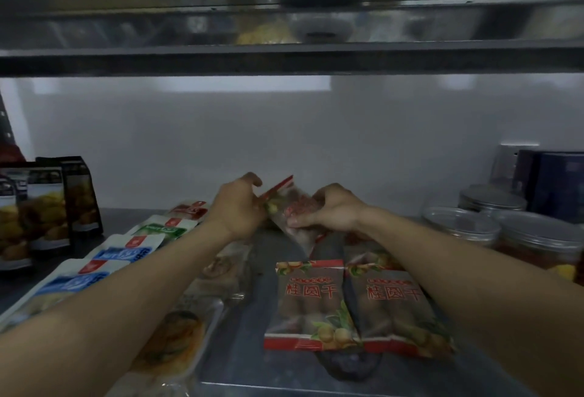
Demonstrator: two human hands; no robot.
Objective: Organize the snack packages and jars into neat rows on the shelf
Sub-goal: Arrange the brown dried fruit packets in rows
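Fingers of left hand point(237, 208) and right hand point(332, 210) pinch a clear snack packet point(295, 207) at 12 o'clock; a slip would likely disturb the longan packets point(311, 301).

From where I stand, 2 arms are all that shows of the person: the left forearm point(126, 286) and the right forearm point(458, 270) are both bare along their whole visible length, slim and smooth, broad at the near end and narrowing steadily to slight wrists. The left hand point(238, 207) and the right hand point(330, 211) are bare as well, with slender fingers point(253, 179) and rounded knuckles, and the right thumb point(300, 222) ends in a short nail. The dim light and soft focus blur any finer detail of the skin.
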